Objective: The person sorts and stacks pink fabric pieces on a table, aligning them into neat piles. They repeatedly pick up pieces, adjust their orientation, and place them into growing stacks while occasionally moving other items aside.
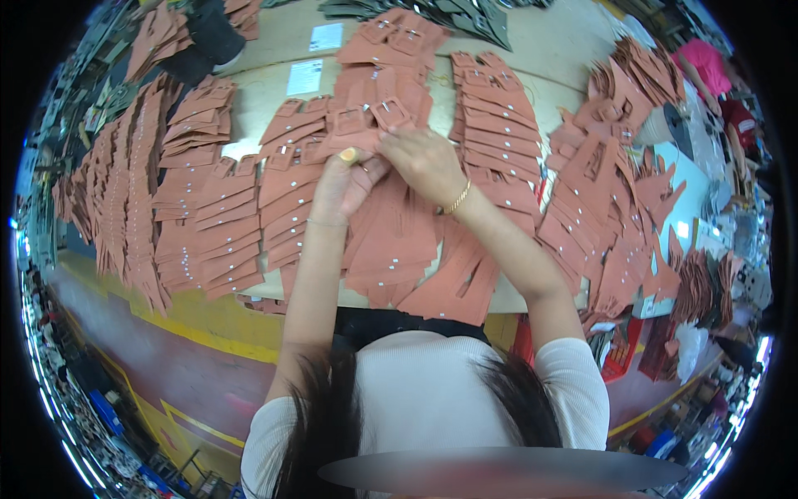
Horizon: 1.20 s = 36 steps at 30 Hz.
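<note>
Scanning from the far left: long rows of terracotta strap pieces (125,191) fan along the workbench (549,41), each with small metal studs, overlapped like shingles. Next over, more stacks of the same straps (229,220) sit just left of the person's forearms.

Centre: left hand (342,185) is raised over the pile, fingers curled closed, thumb tip up and pinching the near edge of one strap piece with a buckle (362,133). Right hand (426,160) sits just beside it, touching, fingers bent down and pressed onto the same piece from the right (exact grip of the fingertips is hidden under the knuckles, so how tightly it holds I cannot tell). A thin gold bracelet (457,198) is on the right wrist.

Key relation: the held piece lies just beyond both sets of fingertips, away from the body, long axis running roughly left-right across the bench; both hands meet on it, left hand on its near-left edge, right on its right end, neither clearly nearer.

Right of the hands: a tidy stacked column of straps (490,108), then a looser heap of buckled pieces (607,191) spilling toward the bench edge. Two white paper labels (306,76) lie further back.
</note>
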{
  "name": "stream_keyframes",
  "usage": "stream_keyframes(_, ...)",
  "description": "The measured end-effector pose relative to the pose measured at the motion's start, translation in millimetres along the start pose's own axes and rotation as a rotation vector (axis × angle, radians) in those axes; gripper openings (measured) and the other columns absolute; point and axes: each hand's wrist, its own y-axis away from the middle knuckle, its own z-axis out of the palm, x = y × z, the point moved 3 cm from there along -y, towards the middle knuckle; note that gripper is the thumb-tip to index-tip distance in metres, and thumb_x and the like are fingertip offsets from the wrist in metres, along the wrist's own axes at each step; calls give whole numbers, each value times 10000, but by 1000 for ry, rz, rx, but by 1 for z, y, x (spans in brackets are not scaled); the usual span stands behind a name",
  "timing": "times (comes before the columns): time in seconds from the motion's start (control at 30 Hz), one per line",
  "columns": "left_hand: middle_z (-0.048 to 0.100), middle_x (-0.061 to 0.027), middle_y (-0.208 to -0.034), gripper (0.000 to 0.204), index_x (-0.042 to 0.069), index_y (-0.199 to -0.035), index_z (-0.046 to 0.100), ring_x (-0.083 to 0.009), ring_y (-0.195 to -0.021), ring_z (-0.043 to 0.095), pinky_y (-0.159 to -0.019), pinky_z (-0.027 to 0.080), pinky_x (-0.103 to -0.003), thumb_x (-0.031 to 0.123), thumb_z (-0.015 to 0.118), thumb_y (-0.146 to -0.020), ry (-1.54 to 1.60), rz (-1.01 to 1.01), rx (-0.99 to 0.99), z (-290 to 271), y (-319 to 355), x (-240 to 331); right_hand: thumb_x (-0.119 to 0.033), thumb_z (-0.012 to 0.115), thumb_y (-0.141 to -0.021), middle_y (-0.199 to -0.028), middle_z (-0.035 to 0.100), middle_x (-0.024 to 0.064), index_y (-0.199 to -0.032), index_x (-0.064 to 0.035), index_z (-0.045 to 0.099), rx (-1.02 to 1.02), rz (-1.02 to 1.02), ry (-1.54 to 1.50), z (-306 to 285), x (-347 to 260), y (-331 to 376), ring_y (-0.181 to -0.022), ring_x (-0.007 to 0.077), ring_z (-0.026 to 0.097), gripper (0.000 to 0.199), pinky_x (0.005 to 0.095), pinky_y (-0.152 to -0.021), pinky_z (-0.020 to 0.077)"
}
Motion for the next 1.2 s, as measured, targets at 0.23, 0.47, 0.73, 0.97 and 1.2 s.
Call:
stream_keyframes(0.23, 680, -134, -1077, 187, -35, -1123, 606, -251, -945, 697, -879, 586, -399, 110, 560, -1015, -249, 49, 148, 24, 4, 3, -146, 686, -848, -1197, 695, 69, -1066, -74, 707, -27, 43, -112, -2, -5, 13, -1142, 249, 649, 231, 378, -899, 503)
stream_keyframes(0.47, 687, -106, -1009, 129, -31, -1051, 612, -222, -913, 703, -852, 614, -394, 81, 596, -989, -286, 70, 88, 28, 32, 98, -98, 717, -866, -1231, 674, 113, -1048, -48, 735, 41, 271, -299, -68, -6, 25, -1142, 266, 639, 190, 378, -942, 508)
stream_keyframes(0.73, 611, -147, -1089, 187, -30, -1177, 526, -244, -1015, 623, -1030, 531, -459, 77, 535, -1024, -122, 374, 17, -25, -172, 240, -29, 684, -895, -1120, 696, 129, -1001, -5, 728, 26, 705, -300, -81, 13, 63, -1044, 270, 670, 117, 341, -881, 524)
stream_keyframes(0.97, 535, -148, -1335, 353, 69, -1319, 488, -335, -1246, 536, -1092, 427, -597, -30, 476, -980, -26, 282, 515, -137, -300, 249, -21, 652, -912, -1038, 717, 132, -997, 15, 714, -83, 795, -180, -87, 20, 78, -990, 254, 679, 111, 334, -883, 512)
stream_keyframes(1.2, 90, -335, -1612, 825, -90, -1541, 99, -467, -1501, 140, -1235, 174, -527, 360, 528, -999, 105, 107, 445, -115, -216, 252, -16, 669, -898, -1016, 723, 125, -1016, 15, 723, -104, 739, -278, -77, 13, 66, -960, 255, 683, 134, 333, -861, 518)
